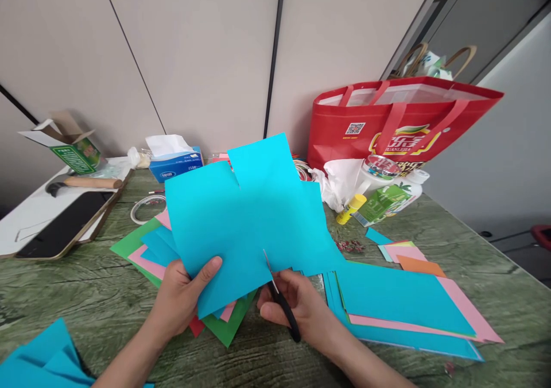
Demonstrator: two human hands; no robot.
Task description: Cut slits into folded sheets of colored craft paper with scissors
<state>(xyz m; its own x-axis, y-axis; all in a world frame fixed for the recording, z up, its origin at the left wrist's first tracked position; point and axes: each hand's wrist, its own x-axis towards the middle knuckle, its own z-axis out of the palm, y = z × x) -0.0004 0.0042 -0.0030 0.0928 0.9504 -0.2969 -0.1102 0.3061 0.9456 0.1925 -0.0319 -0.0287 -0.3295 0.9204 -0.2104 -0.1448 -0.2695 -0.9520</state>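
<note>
A large sheet of blue paper is raised above the table, with a slit near its top edge. My left hand grips its lower left part, thumb on the front face and the other fingers behind. My right hand is closed round the black handles of a pair of scissors. The scissor blades are at the lower edge of the sheet, and one blade shows in front of it. Under the sheet lies a fanned pile of coloured paper in green, pink and blue, partly hidden.
More coloured sheets lie at right, blue folded paper at lower left. Behind stand a blue tissue box, a yellow glue stick and a red bag. A phone, hammer and tape roll sit left.
</note>
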